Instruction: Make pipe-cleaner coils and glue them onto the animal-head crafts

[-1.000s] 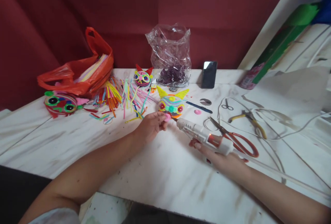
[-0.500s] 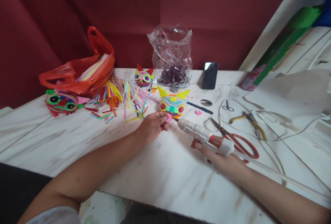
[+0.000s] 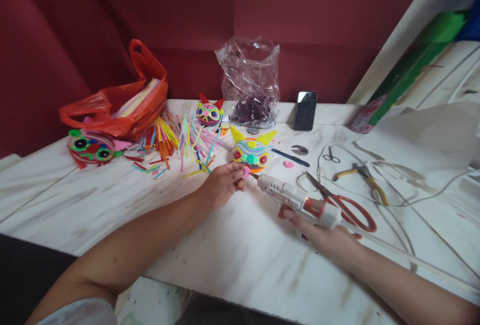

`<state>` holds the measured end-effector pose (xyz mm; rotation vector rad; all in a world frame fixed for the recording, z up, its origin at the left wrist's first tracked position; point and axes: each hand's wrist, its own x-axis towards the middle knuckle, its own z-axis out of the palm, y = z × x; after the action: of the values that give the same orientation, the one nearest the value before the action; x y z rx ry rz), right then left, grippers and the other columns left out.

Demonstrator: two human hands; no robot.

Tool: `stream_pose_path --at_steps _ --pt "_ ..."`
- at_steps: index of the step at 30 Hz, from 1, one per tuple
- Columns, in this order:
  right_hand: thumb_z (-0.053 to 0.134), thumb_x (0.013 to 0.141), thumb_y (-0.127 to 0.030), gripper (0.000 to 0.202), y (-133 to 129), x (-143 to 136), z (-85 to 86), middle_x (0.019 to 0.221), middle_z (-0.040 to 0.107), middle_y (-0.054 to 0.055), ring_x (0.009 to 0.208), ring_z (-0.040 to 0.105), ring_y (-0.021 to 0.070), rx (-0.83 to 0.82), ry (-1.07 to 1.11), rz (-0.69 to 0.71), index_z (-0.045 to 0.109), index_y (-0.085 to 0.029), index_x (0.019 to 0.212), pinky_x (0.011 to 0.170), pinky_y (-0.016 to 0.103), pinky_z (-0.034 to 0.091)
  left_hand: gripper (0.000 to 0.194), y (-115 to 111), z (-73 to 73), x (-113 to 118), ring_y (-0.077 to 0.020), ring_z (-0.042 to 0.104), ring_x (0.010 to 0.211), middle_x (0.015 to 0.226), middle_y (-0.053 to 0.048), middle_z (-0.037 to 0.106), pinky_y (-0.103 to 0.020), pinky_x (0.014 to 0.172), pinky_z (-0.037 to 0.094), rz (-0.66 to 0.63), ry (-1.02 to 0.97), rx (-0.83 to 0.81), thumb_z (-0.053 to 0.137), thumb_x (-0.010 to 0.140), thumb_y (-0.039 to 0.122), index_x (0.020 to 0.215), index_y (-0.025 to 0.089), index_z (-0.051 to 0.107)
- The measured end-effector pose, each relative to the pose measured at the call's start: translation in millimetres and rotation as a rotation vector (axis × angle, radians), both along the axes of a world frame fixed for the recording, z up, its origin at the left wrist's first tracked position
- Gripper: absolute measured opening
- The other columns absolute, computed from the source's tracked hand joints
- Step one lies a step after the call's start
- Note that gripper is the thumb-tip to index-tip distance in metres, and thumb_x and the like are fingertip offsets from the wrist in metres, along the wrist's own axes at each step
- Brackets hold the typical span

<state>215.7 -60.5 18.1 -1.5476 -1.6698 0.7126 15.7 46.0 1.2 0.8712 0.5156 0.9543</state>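
Between the fingertips of my left hand (image 3: pixel 225 184) is a small pink disc (image 3: pixel 246 172). My right hand (image 3: pixel 318 230) grips a white glue gun (image 3: pixel 292 198) with a red trigger, its fingers wrapped round the handle. The gun's metal nozzle is at the disc's edge; whether it touches I cannot tell. Right behind the disc sits a colourful animal head (image 3: pixel 250 146) with yellow ears, red eyes and a turquoise nose, its lower part partly hidden by my left fingers. Another pink disc (image 3: pixel 288 164) lies on the table to the right.
Red-handled scissors (image 3: pixel 343 205), yellow-handled pliers (image 3: pixel 362 180), small scissors (image 3: pixel 331 155) and cords lie at right. A phone (image 3: pixel 305 110) and clear bag (image 3: pixel 255 80) stand behind. At left are a red bag (image 3: pixel 123 110), coloured pipe cleaners (image 3: pixel 165 137) and two more heads (image 3: pixel 92 148).
The whole view has shifted very slightly. Both hands hold nearly the same pose, with the glue gun's nozzle still at the pink disc.
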Motion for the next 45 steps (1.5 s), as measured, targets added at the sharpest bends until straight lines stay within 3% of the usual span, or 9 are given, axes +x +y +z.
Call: stream_pose_path --at_steps 8,14,22,29,34,45 --pt "0.053 0.075 -0.048 0.033 -2.1 -2.3 1.9 0.066 0.068 0.002 0.059 0.062 0.0185 -0.009 0.022 0.018 0.068 -0.019 0.073 0.048 0.024 0.048 0.016 -0.2 2.7 -0.5 -0.0058 0.047 0.052 0.065 0.001 0.054 -0.022 0.053 0.038 0.018 -0.006 0.003 0.072 0.065 0.018 0.077 0.011 0.063" --pt "0.051 0.075 -0.050 0.034 -3.0 -2.4 8.6 0.071 0.069 0.002 0.063 0.062 0.0188 -0.026 0.041 -0.033 0.068 -0.020 0.074 0.055 0.026 0.051 0.013 -2.6 2.7 -0.8 -0.0047 0.045 0.050 0.066 0.001 0.053 -0.023 0.054 0.037 -0.037 -0.003 0.021 0.069 0.068 0.017 0.078 0.011 0.063" --pt "0.052 0.075 -0.049 0.034 -3.2 -1.1 0.9 0.066 0.069 0.002 0.054 0.061 0.0172 -0.009 -0.001 -0.014 0.069 -0.019 0.073 0.045 0.024 0.046 0.016 -2.8 6.9 -0.6 -0.0045 0.044 0.050 0.067 0.001 0.054 -0.023 0.054 0.037 0.006 -0.026 -0.020 0.072 0.065 0.017 0.077 0.011 0.063" --pt "0.051 0.076 -0.047 0.032 -3.4 -3.3 7.5 0.068 0.069 0.002 0.062 0.062 0.0178 0.008 0.029 -0.018 0.067 -0.020 0.070 0.052 0.024 0.048 0.013 -2.9 4.4 -0.4 -0.0045 0.045 0.050 0.065 0.001 0.053 -0.022 0.054 0.038 -0.022 -0.027 -0.010 0.070 0.067 0.016 0.077 0.011 0.063" --pt "0.051 0.076 -0.046 0.031 -3.5 -4.8 10.8 0.067 0.068 0.002 0.053 0.057 0.0154 -0.007 0.010 -0.016 0.067 -0.020 0.070 0.048 0.024 0.046 0.014 -1.5 3.0 -0.5 -0.0049 0.046 0.051 0.066 0.001 0.054 -0.022 0.054 0.037 0.002 -0.032 -0.015 0.071 0.066 0.016 0.077 0.011 0.063" --pt "0.051 0.076 -0.047 0.032 -2.7 -0.6 4.3 0.063 0.066 0.002 0.055 0.059 0.0170 -0.021 -0.006 0.030 0.067 -0.019 0.072 0.046 0.025 0.045 0.013 -2.5 5.5 -0.7 -0.0049 0.046 0.051 0.066 0.001 0.053 -0.022 0.054 0.037 0.003 -0.020 -0.008 0.070 0.067 0.016 0.076 0.011 0.063"
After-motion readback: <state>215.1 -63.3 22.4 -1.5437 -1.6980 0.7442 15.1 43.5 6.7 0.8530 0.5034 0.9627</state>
